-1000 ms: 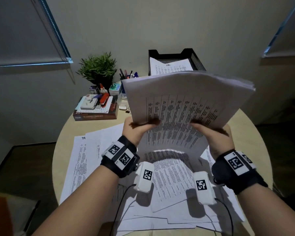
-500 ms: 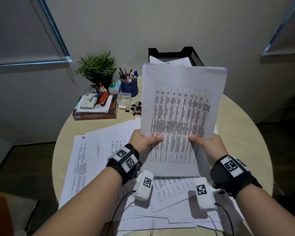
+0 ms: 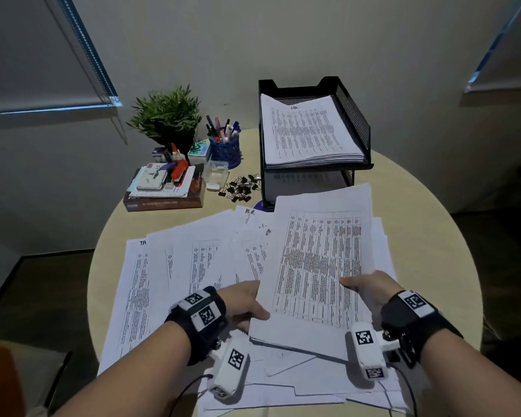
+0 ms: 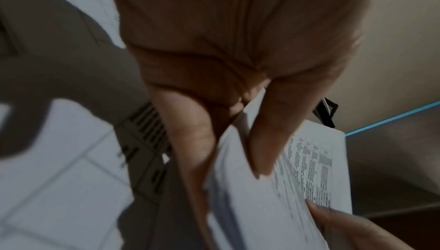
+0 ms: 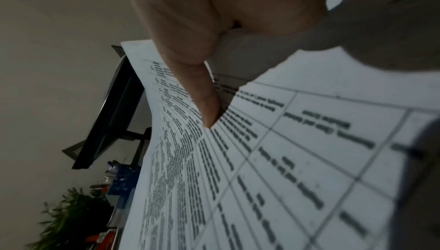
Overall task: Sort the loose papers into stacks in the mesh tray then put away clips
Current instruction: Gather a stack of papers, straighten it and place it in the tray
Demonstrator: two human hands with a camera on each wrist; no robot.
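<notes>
Both hands had hold of the same bundle of printed sheets (image 3: 319,260). The left hand (image 3: 244,302) pinched its near-left edge, thumb on top and fingers (image 4: 197,141) curled underneath, so pretty much closed on the paper. The right hand (image 3: 370,288) gripped the near-right edge the same way, thumb (image 5: 202,100) pressed flat on the printed table and the rest tucked under.

The bundle sat low over the round table (image 3: 427,236), tilted a bit, hovering above the loose papers (image 3: 175,272) fanned out across the near and left side. Just past its far edge stood the black mesh tray (image 3: 352,115), already carrying a stack in the top tier and some sheets in the lower one. The binder clips (image 3: 241,188) lay in a little heap right beside the tray's left side, next to a clear plastic box (image 3: 215,173), with a blue pen cup (image 3: 224,147) and a potted plant (image 3: 166,115) behind.
</notes>
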